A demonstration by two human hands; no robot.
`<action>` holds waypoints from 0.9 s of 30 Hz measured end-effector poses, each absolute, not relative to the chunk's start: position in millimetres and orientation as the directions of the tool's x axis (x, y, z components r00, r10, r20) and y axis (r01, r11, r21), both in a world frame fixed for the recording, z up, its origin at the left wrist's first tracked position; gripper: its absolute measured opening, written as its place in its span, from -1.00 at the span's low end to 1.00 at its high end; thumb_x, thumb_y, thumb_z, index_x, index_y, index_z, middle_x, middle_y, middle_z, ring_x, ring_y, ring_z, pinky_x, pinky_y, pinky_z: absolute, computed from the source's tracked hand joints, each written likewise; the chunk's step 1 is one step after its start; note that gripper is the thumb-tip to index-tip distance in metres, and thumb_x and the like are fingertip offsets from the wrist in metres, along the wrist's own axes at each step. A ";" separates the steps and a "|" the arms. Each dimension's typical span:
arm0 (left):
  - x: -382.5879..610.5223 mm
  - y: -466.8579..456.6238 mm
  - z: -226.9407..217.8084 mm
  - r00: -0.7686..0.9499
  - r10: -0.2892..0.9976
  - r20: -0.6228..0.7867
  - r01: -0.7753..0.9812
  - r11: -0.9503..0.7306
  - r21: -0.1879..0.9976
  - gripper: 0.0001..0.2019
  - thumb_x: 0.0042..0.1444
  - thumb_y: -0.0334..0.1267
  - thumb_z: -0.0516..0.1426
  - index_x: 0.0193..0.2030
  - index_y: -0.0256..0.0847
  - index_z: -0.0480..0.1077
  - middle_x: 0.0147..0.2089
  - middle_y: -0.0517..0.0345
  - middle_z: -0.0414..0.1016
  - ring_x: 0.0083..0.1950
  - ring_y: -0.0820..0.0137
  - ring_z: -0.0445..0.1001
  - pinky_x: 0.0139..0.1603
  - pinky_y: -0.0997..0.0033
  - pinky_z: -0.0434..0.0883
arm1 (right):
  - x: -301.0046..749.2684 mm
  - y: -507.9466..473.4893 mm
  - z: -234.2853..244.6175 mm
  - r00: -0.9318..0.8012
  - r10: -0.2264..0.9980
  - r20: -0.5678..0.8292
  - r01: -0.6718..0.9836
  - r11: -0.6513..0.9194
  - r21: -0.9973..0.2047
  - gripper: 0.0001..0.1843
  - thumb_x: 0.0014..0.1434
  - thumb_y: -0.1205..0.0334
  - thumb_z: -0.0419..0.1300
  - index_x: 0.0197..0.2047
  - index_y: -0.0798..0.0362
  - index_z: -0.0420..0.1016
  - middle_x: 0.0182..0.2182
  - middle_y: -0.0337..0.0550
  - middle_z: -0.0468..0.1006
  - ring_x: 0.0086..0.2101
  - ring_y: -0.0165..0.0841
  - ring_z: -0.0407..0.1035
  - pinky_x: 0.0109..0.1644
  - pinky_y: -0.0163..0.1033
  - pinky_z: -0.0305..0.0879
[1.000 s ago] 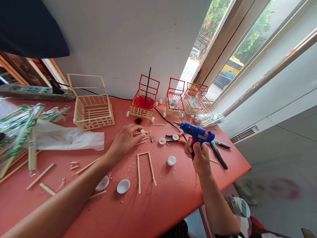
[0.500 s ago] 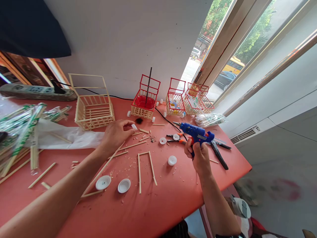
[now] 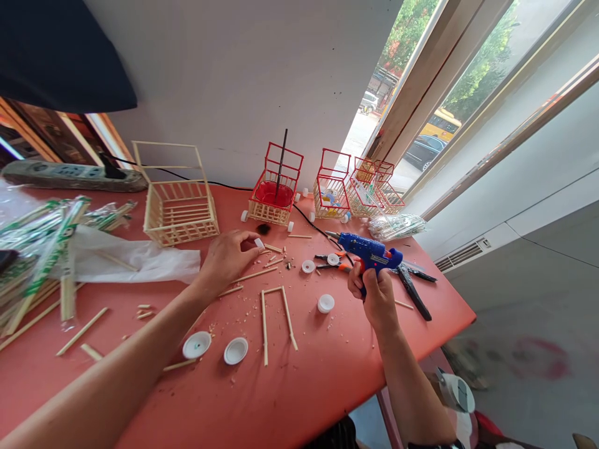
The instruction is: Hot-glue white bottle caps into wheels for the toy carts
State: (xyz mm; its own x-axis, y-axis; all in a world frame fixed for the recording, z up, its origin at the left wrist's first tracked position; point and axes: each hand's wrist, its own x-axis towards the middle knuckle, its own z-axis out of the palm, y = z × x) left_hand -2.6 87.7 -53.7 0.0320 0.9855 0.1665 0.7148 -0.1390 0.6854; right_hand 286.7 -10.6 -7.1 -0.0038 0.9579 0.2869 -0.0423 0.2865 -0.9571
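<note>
White cap (image 3: pixel 259 242) and blue glue gun (image 3: pixel 372 251) held above an orange-red table (image 3: pixel 327 393)

The cap is pinched between thumb and finger of the left hand (image 3: pixel 229 257), near loose wooden sticks (image 3: pixel 254 274). The gun's handle is wrapped by the closed fingers of the right hand (image 3: pixel 377 293), its nozzle (image 3: pixel 331 235) pointed toward the cap. Nearer, a three-sided stick frame (image 3: pixel 264 327) is laid flat beside a white lid (image 3: pixel 235 351). Farther back, a bare stick basket (image 3: pixel 183 234) and a red-trimmed wheeled cart (image 3: pixel 269 214) are set near the wall (image 3: pixel 224 93).

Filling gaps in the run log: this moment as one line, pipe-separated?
left hand: pinching small white cap | right hand: gripping blue glue gun | table: three-sided stick frame lying between forearms
</note>
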 end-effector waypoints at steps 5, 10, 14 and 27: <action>-1.5 88.0 -56.1 0.078 0.981 0.179 0.744 -0.177 0.644 -0.55 0.10 -0.05 0.16 0.02 -0.27 0.63 0.01 -0.10 0.73 0.04 0.00 0.64 0.13 0.11 0.49 | 286.4 -10.7 -6.0 -0.006 0.959 0.285 -0.039 0.284 -0.958 -0.40 0.30 -0.32 0.28 -0.44 0.03 0.29 -0.53 -0.35 0.16 -0.59 -0.50 0.06 -0.49 -0.27 -0.14; 0.4 87.7 -58.2 0.109 0.976 0.189 0.769 -0.203 0.606 -0.53 0.15 -0.08 0.15 0.09 -0.32 0.61 0.09 -0.17 0.70 0.12 -0.02 0.61 0.20 0.10 0.45 | 285.8 -10.0 -6.0 -0.001 0.959 0.284 -0.036 0.283 -0.958 -0.38 0.30 -0.32 0.28 -0.46 0.03 0.28 -0.54 -0.35 0.17 -0.59 -0.50 0.06 -0.49 -0.27 -0.14; 2.4 88.3 -59.1 0.119 0.973 0.196 0.785 -0.213 0.582 -0.58 0.15 -0.12 0.15 0.06 -0.27 0.62 0.09 -0.14 0.71 0.17 -0.05 0.59 0.22 0.07 0.44 | 286.6 -9.3 -7.3 0.002 0.959 0.282 -0.026 0.282 -0.959 -0.39 0.31 -0.32 0.27 -0.45 0.03 0.29 -0.54 -0.35 0.17 -0.59 -0.50 0.07 -0.49 -0.26 -0.13; 2.6 86.1 -55.8 0.130 0.972 0.194 0.774 -0.222 0.594 -0.57 0.16 -0.09 0.12 0.06 -0.24 0.60 0.05 -0.12 0.71 0.10 0.00 0.61 0.14 0.12 0.45 | 284.7 -10.5 -5.0 -0.001 0.960 0.280 -0.021 0.280 -0.960 -0.39 0.30 -0.33 0.28 -0.44 0.02 0.28 -0.52 -0.35 0.16 -0.60 -0.51 0.06 -0.49 -0.26 -0.15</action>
State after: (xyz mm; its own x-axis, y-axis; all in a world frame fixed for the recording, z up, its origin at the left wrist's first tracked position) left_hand 2.6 86.1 -55.8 0.1300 0.9723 0.1941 0.7736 -0.2219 0.5936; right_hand 284.7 -10.5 -5.0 -0.0011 0.9600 0.2800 -0.0212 0.2799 -0.9598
